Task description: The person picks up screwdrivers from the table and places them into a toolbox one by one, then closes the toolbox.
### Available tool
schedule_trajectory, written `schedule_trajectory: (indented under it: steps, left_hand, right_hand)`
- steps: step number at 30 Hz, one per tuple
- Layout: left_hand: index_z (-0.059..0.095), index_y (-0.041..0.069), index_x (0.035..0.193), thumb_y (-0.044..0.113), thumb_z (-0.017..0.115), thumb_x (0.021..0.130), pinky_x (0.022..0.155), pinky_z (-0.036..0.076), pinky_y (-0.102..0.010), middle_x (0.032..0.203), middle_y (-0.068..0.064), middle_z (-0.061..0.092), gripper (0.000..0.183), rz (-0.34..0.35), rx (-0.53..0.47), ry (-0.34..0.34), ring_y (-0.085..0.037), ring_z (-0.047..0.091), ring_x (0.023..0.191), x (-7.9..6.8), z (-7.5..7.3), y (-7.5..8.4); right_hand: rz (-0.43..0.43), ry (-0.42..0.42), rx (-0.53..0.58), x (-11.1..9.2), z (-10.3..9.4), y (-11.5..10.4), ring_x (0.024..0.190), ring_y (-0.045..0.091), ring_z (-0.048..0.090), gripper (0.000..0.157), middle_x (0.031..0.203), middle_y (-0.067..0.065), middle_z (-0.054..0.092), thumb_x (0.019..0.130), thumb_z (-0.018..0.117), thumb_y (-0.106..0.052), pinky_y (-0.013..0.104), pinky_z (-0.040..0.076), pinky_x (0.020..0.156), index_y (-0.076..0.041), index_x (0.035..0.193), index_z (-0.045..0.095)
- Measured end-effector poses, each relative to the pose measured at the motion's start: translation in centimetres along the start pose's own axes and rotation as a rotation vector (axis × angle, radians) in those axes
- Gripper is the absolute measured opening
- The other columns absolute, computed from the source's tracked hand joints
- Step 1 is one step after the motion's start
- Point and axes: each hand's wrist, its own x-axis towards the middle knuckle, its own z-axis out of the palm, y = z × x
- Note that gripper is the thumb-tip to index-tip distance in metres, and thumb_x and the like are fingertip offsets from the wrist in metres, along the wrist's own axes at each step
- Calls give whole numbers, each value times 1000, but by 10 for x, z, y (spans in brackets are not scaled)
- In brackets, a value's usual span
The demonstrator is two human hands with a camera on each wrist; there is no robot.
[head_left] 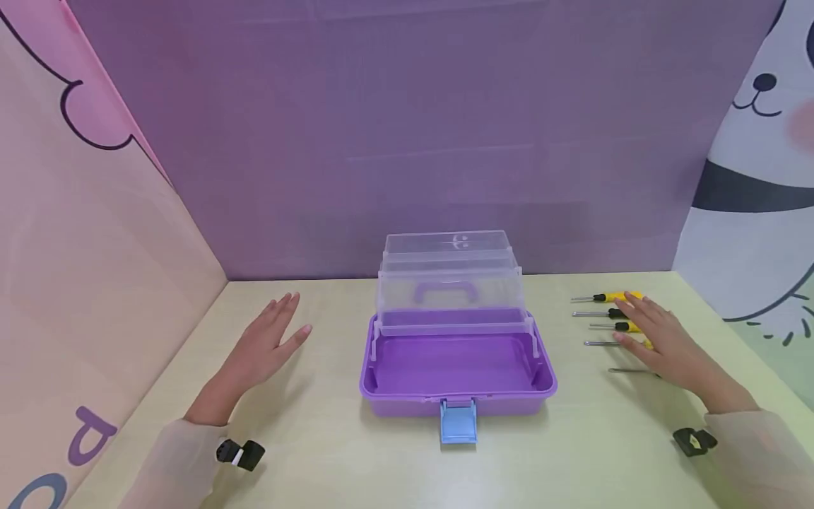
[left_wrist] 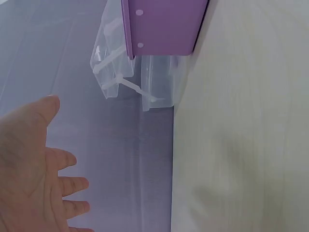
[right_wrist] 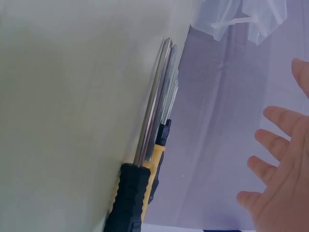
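Observation:
A purple toolbox (head_left: 458, 406) stands open on the table, its clear trays and lid (head_left: 450, 272) raised at the back and a blue latch (head_left: 458, 423) hanging down in front. My left hand (head_left: 257, 350) hovers to its left, fingers straight, holding nothing. Over the right side, my right hand (head_left: 664, 346) is held above several screwdrivers (head_left: 610, 297) with extended fingers. In the right wrist view the nearest screwdriver handle (right_wrist: 128, 198) is black, and the palm (right_wrist: 287, 179) is apart from it. The right hand and arm hide parts of the handles in the head view.
The pale table (head_left: 318, 452) meets a purple backdrop (head_left: 407, 141) behind the toolbox. A printed pink panel (head_left: 95, 247) borders the left, and a panel with an animal drawing (head_left: 750, 233) borders the right. Black straps (head_left: 240, 454) sit at both wrists.

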Motion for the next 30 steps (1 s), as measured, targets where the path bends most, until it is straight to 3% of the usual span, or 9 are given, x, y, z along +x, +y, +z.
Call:
schedule_trajectory:
  steps: [9,16,22,30]
  left_hand:
    - [18,-2,149,43,44,98,109,14,-62,154,-22,19,72,-2,-58,-38,-46,12,140,-7,7,7]
    - [19,-2,149,43,45,98,109,15,-62,154,-21,20,72,12,-68,-43,-46,13,139,-8,12,12]
    - [18,-1,149,41,46,98,109,15,-62,154,-20,19,71,17,-117,-69,-46,13,139,-14,16,19]
    - [17,2,150,41,48,97,110,16,-61,155,-17,18,73,46,-161,-83,-43,14,140,-16,19,26]
  right_hand:
    - [24,-5,-11,-7,-1,4,132,57,16,60,144,34,27,95,55,-24,74,9,100,4,142,32]
    - [30,-13,4,-10,-1,10,132,57,17,59,144,35,27,96,54,-24,71,7,104,5,142,33]
    - [7,-39,28,-11,-2,9,130,57,19,59,142,35,30,94,57,-23,68,8,106,6,140,35]
    - [12,-98,41,-10,-10,8,126,58,24,60,140,35,32,92,60,-24,71,16,100,9,137,38]
